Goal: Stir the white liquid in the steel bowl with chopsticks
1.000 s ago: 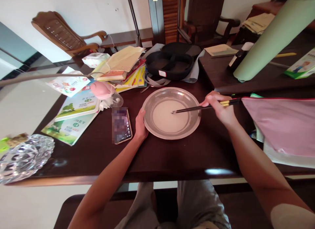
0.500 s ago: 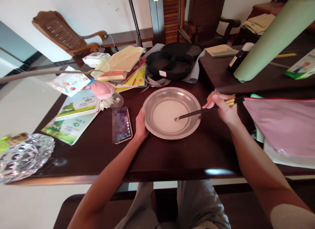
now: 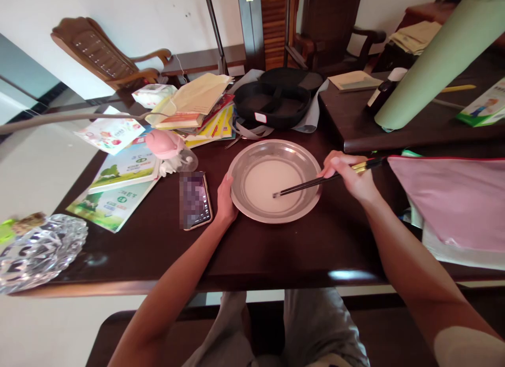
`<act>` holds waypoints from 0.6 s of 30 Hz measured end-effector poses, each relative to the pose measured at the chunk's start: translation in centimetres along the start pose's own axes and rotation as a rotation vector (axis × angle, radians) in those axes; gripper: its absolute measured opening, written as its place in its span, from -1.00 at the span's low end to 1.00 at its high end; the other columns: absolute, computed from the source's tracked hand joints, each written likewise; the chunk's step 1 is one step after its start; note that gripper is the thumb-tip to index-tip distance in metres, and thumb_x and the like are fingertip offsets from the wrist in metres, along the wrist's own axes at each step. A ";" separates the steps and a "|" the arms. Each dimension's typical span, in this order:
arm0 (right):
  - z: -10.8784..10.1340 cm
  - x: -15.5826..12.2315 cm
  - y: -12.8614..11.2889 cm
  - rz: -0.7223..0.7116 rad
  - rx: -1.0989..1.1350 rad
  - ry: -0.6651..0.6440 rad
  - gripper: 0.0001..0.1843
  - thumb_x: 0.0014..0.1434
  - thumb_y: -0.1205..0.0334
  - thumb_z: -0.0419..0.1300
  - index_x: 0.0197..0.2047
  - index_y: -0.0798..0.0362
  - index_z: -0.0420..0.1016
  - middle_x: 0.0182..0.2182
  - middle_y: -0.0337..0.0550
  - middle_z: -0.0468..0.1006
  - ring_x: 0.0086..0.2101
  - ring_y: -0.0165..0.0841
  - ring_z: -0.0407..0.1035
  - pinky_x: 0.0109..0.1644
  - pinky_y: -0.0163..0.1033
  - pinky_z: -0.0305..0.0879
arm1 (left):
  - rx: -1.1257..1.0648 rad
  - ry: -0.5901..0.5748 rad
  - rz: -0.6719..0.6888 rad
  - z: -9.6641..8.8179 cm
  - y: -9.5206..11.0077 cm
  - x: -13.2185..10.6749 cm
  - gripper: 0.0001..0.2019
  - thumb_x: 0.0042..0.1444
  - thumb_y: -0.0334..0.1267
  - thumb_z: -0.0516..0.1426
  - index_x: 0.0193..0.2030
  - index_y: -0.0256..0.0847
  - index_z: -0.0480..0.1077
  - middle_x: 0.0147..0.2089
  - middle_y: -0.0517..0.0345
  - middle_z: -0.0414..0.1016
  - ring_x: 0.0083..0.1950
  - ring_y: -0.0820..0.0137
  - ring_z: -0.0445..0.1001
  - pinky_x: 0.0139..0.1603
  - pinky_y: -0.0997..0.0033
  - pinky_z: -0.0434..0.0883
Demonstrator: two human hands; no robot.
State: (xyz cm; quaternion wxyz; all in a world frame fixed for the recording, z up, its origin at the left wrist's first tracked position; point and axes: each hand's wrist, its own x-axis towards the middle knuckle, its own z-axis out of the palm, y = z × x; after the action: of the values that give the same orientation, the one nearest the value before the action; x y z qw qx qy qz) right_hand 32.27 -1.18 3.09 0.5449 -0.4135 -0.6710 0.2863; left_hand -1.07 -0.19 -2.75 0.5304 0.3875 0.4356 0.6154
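Note:
A round metal plate [image 3: 252,150] sits in the middle of the dark wooden table [image 3: 276,251], holding a pool of whitish liquid [image 3: 263,184]. My right hand [image 3: 349,175] is closed on a pair of dark chopsticks [image 3: 305,185], their tips dipped in the liquid near the plate's front. My left hand [image 3: 224,201] grips the plate's left rim, fingers curled against it. A phone [image 3: 194,199] lies flat just left of that hand.
Books and booklets [image 3: 126,169], a pink object [image 3: 168,144] and a paper stack [image 3: 197,101] crowd the left back. A black divided tray [image 3: 276,101] stands behind the plate. A crystal dish [image 3: 37,251] sits far left; pink fabric [image 3: 453,198] and a green roll [image 3: 437,56] lie right.
The chopstick tips have circled in the liquid, from the centre toward the right, then back left and nearer the front. My left hand and the plate stay put.

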 end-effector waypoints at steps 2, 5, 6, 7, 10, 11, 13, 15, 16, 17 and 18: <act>0.4 0.1 -0.1 -0.015 -0.050 -0.084 -0.44 0.47 -0.39 0.36 -0.42 -0.22 0.75 -0.44 -0.17 0.76 -0.29 -0.10 0.62 -0.05 0.11 0.53 | -0.001 0.006 0.003 0.0 0.0 0.0 -0.47 0.11 0.26 0.47 0.00 -0.12 0.73 0.20 -0.05 0.84 0.34 -0.14 0.73 0.40 -0.04 0.64; 0.3 0.3 -0.1 -0.026 -0.123 -0.064 -0.52 0.44 -0.38 0.41 -0.37 -0.25 0.79 -0.35 -0.16 0.83 -0.27 -0.08 0.64 0.00 0.15 0.54 | 0.012 0.012 0.005 0.0 0.1 0.0 -0.49 0.12 0.25 0.47 -0.02 -0.13 0.72 0.17 -0.06 0.84 0.32 -0.13 0.73 0.36 -0.02 0.66; 0.1 0.3 0.0 -0.018 -0.123 -0.018 -0.50 0.44 -0.39 0.40 -0.38 -0.25 0.78 -0.36 -0.15 0.82 -0.28 -0.09 0.63 0.00 0.15 0.54 | 0.017 0.013 0.005 0.1 0.1 -0.1 -0.50 0.12 0.24 0.47 -0.04 -0.13 0.71 0.16 -0.06 0.84 0.32 -0.14 0.73 0.35 -0.02 0.66; -0.1 0.3 0.0 -0.006 -0.106 0.036 -0.46 0.44 -0.40 0.39 -0.42 -0.24 0.76 -0.39 -0.14 0.80 -0.30 -0.10 0.62 -0.01 0.15 0.53 | 0.020 0.014 0.005 0.1 0.1 -0.1 -0.51 0.12 0.23 0.47 -0.05 -0.14 0.71 0.14 -0.06 0.84 0.31 -0.14 0.73 0.34 -0.01 0.67; -0.3 0.2 -0.1 0.020 0.003 0.125 -0.34 0.43 -0.45 0.37 -0.53 -0.19 0.67 -0.51 -0.17 0.71 -0.39 -0.14 0.58 -0.08 0.11 0.50 | 0.014 0.011 0.003 0.2 0.2 -0.1 -0.52 0.12 0.22 0.47 -0.06 -0.14 0.70 0.10 -0.05 0.85 0.31 -0.14 0.74 0.33 -0.02 0.68; -0.2 0.1 -0.2 0.024 0.026 0.107 -0.32 0.43 -0.46 0.36 -0.55 -0.18 0.66 -0.53 -0.19 0.69 -0.40 -0.15 0.58 -0.09 0.10 0.50 | 0.011 0.009 0.001 0.2 0.2 -0.1 -0.51 0.12 0.23 0.47 -0.05 -0.13 0.70 0.10 -0.04 0.85 0.31 -0.14 0.74 0.33 -0.02 0.68; 0.3 0.1 -0.4 0.026 0.013 0.016 -0.33 0.41 -0.49 0.36 -0.53 -0.19 0.68 -0.52 -0.19 0.71 -0.37 -0.14 0.60 -0.08 0.11 0.50 | 0.010 0.007 -0.004 0.2 0.3 -0.2 -0.50 0.11 0.25 0.47 -0.04 -0.11 0.71 0.10 -0.01 0.86 0.30 -0.13 0.75 0.33 -0.01 0.68; 0.7 0.2 -0.5 0.022 -0.046 -0.078 -0.36 0.38 -0.53 0.36 -0.46 -0.23 0.74 -0.45 -0.17 0.77 -0.31 -0.10 0.63 -0.05 0.16 0.52 | 0.016 0.005 -0.006 0.2 0.4 -0.2 -0.49 0.10 0.27 0.48 -0.05 -0.10 0.72 0.11 0.00 0.86 0.28 -0.14 0.76 0.31 -0.02 0.69; 0.7 0.3 -0.5 0.018 -0.076 -0.095 -0.39 0.37 -0.55 0.37 -0.44 -0.26 0.76 -0.41 -0.16 0.80 -0.29 -0.07 0.64 -0.03 0.18 0.53 | 0.019 0.004 -0.006 0.2 0.4 -0.2 -0.50 0.10 0.27 0.48 -0.05 -0.09 0.72 0.11 -0.01 0.86 0.29 -0.15 0.76 0.31 -0.03 0.70; 0.6 0.3 -0.5 0.016 -0.099 -0.084 -0.40 0.36 -0.55 0.37 -0.42 -0.27 0.77 -0.39 -0.15 0.81 -0.28 -0.06 0.64 -0.02 0.21 0.53 | 0.022 0.006 -0.005 0.3 0.4 -0.2 -0.50 0.10 0.26 0.48 -0.05 -0.10 0.72 0.11 -0.03 0.86 0.30 -0.17 0.75 0.32 -0.05 0.69; 0.4 0.4 -0.4 0.017 -0.112 -0.052 -0.41 0.36 -0.55 0.37 -0.42 -0.28 0.77 -0.38 -0.14 0.82 -0.28 -0.05 0.63 -0.01 0.22 0.53 | 0.025 0.009 -0.002 0.3 0.4 -0.2 -0.51 0.11 0.25 0.47 -0.06 -0.11 0.71 0.11 -0.05 0.86 0.32 -0.18 0.74 0.33 -0.06 0.69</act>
State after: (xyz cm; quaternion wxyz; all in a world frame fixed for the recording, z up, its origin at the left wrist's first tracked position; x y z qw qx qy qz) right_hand 31.74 -1.01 3.52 0.5008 -0.4415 -0.6962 0.2638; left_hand -0.93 -0.40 -2.25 0.5242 0.3907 0.4462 0.6112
